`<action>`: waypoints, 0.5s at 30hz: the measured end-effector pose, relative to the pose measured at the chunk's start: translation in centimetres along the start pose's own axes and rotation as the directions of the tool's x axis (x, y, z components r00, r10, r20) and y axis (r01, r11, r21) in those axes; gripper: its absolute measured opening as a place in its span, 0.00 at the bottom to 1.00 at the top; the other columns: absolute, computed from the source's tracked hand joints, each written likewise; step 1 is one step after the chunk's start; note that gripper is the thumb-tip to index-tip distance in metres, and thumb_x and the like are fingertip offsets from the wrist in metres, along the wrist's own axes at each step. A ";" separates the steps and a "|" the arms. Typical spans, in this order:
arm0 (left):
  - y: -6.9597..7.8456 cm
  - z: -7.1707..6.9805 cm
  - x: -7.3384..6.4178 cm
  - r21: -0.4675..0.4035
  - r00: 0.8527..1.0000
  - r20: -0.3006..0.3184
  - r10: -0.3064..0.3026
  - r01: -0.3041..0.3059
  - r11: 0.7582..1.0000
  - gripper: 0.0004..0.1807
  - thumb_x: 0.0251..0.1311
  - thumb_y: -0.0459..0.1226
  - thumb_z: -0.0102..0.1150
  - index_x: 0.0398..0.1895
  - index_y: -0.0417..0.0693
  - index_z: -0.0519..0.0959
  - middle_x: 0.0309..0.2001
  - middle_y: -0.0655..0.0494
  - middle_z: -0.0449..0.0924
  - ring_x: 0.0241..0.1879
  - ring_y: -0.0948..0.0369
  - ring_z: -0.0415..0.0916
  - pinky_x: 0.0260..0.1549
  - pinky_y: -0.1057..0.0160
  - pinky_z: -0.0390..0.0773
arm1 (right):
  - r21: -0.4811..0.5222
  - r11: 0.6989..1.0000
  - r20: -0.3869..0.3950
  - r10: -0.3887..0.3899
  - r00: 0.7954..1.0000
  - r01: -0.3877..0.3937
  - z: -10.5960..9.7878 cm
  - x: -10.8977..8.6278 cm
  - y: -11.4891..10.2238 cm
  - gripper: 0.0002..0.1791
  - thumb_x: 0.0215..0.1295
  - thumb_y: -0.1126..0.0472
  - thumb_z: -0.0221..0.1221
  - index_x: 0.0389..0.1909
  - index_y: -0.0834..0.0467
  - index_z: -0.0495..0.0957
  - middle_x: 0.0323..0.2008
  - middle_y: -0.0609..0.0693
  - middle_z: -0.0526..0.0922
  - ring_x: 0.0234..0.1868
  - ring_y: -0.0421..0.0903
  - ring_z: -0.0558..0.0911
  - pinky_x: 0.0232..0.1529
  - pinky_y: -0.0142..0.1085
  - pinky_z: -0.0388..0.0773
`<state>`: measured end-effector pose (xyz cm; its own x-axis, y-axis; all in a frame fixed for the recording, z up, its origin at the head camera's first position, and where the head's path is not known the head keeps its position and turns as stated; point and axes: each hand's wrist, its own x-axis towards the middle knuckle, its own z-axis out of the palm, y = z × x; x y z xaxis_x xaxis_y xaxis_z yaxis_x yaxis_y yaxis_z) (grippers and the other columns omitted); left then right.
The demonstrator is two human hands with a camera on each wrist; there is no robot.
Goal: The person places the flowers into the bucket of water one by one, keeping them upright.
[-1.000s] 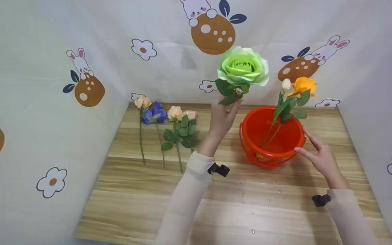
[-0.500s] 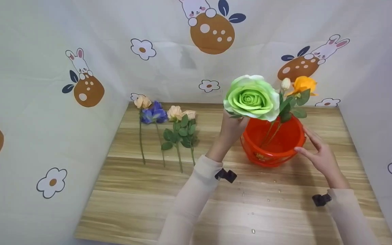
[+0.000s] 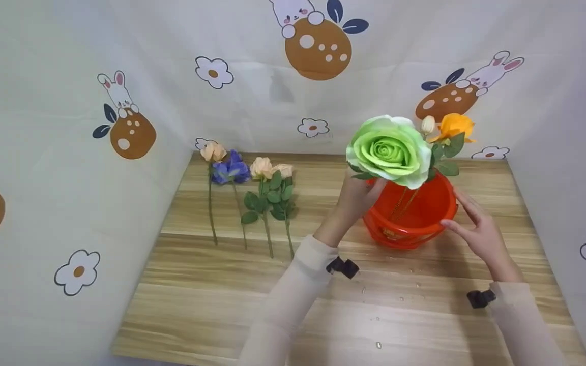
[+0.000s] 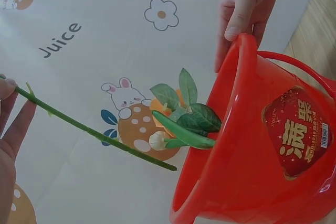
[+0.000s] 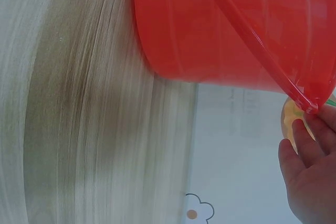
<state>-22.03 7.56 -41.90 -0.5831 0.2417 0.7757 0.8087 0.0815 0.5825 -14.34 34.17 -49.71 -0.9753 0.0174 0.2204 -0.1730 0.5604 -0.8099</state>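
My left hand point(image 3: 356, 195) pinches the stem of a large green artificial rose point(image 3: 388, 151) and holds it upright over the left side of a red bucket point(image 3: 409, 239). In the left wrist view the bare green stem point(image 4: 100, 135) slants from the fingers, its cut end just outside the bucket's mouth. My right hand point(image 3: 481, 234) rests against the bucket's right rim, thumb and fingers spread and fairly straight, by the handle joint point(image 5: 310, 106). Inside the bucket stand an orange flower point(image 3: 456, 127) and a white bud point(image 3: 428, 125), their stems leaning right.
Left on the wooden table point(image 3: 211, 300) lie a single peach rose point(image 3: 213, 152), a blue-purple flower point(image 3: 232, 169) and two more peach roses point(image 3: 261, 169) with leaves. Water drops point(image 3: 379, 345) dot the front. Patterned cloth point(image 3: 252, 112) walls the back and sides.
My left hand has brought the green rose right and down, from behind the bucket's left side to over its mouth, the bloom tipping toward the camera. The right hand has stayed at the rim.
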 end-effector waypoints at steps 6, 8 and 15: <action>-0.8 0.7 -0.4 0.022 1.000 0.017 0.006 -0.007 1.000 0.10 0.58 0.25 0.56 0.43 0.31 0.76 0.41 0.42 0.81 0.45 0.52 0.78 0.52 0.71 0.74 | 0.012 1.000 -0.003 -0.011 1.000 0.011 0.1 0.0 0.1 0.39 0.53 0.65 0.67 0.67 0.58 0.63 0.67 0.61 0.64 0.67 0.33 0.62 0.59 0.15 0.59; -1.0 1.0 -0.5 0.028 1.000 0.026 -0.010 0.010 1.000 0.09 0.59 0.26 0.57 0.43 0.32 0.77 0.41 0.42 0.81 0.45 0.53 0.79 0.51 0.72 0.74 | 0.009 1.000 -0.004 -0.010 1.000 0.010 0.1 0.0 0.1 0.39 0.53 0.64 0.67 0.67 0.58 0.63 0.67 0.61 0.64 0.67 0.32 0.62 0.59 0.15 0.59; -2.1 1.9 -1.1 0.048 0.994 0.071 -0.088 0.084 0.995 0.08 0.61 0.29 0.57 0.42 0.34 0.76 0.40 0.44 0.80 0.42 0.57 0.80 0.48 0.75 0.74 | 0.004 1.000 -0.018 -0.025 1.000 0.025 0.1 0.1 0.2 0.39 0.52 0.65 0.68 0.67 0.59 0.64 0.66 0.61 0.65 0.64 0.27 0.63 0.58 0.14 0.59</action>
<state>-22.99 8.95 -44.42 -0.6446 0.3018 0.7024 0.7595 0.1477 0.6335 -14.44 34.19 -49.88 -0.9681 0.0179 0.2500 -0.1980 0.5571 -0.8065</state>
